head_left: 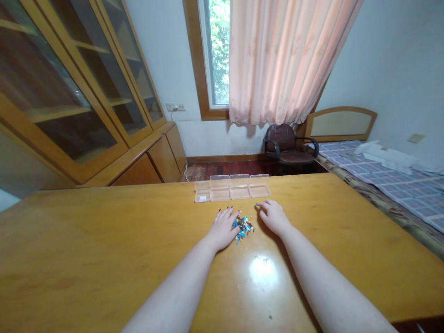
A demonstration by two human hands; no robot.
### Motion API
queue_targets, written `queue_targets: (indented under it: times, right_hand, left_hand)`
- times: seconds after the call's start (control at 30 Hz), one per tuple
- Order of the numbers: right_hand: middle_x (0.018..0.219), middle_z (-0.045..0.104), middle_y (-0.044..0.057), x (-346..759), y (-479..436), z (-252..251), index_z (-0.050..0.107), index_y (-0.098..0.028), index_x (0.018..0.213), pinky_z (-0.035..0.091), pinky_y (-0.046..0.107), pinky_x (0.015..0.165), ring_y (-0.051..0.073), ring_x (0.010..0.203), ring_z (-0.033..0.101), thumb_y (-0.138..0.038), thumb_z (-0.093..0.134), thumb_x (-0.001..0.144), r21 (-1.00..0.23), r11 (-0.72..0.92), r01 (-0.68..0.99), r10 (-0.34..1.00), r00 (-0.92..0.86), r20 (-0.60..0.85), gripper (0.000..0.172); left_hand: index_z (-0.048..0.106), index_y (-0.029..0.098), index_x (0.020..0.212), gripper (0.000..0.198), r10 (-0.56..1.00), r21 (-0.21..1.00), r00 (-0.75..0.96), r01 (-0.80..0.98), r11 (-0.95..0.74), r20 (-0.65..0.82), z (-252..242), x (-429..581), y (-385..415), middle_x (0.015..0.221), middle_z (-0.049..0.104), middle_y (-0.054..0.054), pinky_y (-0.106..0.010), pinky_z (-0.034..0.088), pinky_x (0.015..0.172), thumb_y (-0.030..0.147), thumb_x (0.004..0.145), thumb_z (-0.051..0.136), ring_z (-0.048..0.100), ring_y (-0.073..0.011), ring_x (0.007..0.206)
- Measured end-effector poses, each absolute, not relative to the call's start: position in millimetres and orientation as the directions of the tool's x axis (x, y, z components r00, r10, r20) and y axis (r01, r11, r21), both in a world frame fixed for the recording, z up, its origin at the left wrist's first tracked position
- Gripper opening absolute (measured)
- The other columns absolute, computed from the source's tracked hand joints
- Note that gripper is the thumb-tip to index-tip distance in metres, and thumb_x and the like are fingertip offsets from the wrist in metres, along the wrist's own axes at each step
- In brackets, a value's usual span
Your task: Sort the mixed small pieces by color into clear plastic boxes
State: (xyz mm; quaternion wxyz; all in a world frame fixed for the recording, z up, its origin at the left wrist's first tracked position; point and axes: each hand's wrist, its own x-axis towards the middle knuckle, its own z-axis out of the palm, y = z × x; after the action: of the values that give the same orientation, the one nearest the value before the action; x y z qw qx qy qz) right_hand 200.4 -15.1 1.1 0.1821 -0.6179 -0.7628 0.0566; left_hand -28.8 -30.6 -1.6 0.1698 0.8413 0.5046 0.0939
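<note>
A: What do we have at the far left?

B: We see a wooden cabinet [81,84] with glass doors, and just right of it a wall socket [175,107]. In front of us spreads the yellow-brown desk [104,240].

A: Coming right, we reach something clear near the desk's far edge.

B: That's a plastic box [230,194] with four compartments in a row, its lids standing open on the far side. We can make out a white patch in the leftmost compartment.

A: And the left hand [222,230], nearer to us?

B: It lies open, palm down, fingers spread. Its thumb and forefinger are at the edge of the pile of small pieces [246,226], which sits on the desk between the two hands, on our side of the box. We pick out blue, yellow, brown and white there, though the pieces are too small for us to name.

A: Then the right hand [274,216]?

B: It's half curled, just right of the pile, its fingertips at a tiny blue piece [255,205] near the box. We can't tell whether that piece is pinched or only touched.

A: What do we find farther right?

B: Behind the desk we see a pink curtain [277,60], a dark red chair [284,141] below it, then a bed [385,178] with a checked cover.
</note>
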Motion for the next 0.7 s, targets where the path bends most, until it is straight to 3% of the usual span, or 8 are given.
queue_targets:
  times: [0.17,0.47,0.7]
  right_hand:
    - [0.094,0.066,0.006,196.8,-18.7,1.7,0.072,-0.023,0.099,0.041,0.03,0.086,0.019,0.092,0.058,-0.015,0.048,0.08,-0.365,0.389,0.846,0.921,-0.341,0.19,0.032]
    - [0.088,0.067,0.005,191.3,-23.6,4.3,0.072,-0.02,0.098,0.046,0.028,0.081,0.017,0.084,0.061,-0.008,0.048,0.073,-0.535,0.496,0.684,0.862,-0.462,0.209,0.036]
    - [0.091,0.063,0.004,190.3,-24.4,1.0,0.072,-0.024,0.1,0.044,0.028,0.082,0.016,0.085,0.058,-0.011,0.05,0.078,-0.423,0.542,0.726,0.84,-0.484,0.245,0.034]
  left_hand:
    - [0.035,0.027,0.142,0.058,0.88,0.355,0.475,0.824,-0.441,-0.01,-2.6,-27.9,-30.6,0.15,0.031,-0.009,-0.048,0.016,0.114,0.042,0.088,0.045,0.025,-0.0265,0.139]
    - [0.041,0.029,0.138,0.053,0.875,0.353,0.484,0.82,-0.451,-0.004,-3.6,-28.1,-31.3,0.15,0.032,-0.008,-0.049,0.016,0.114,0.043,0.088,0.045,0.026,-0.0264,0.139]
    - [0.046,0.026,0.132,0.049,0.882,0.392,0.471,0.809,-0.437,0.011,-4.2,-27.5,-30.5,0.146,0.037,-0.009,-0.049,0.017,0.114,0.039,0.086,0.049,0.03,-0.0265,0.137]
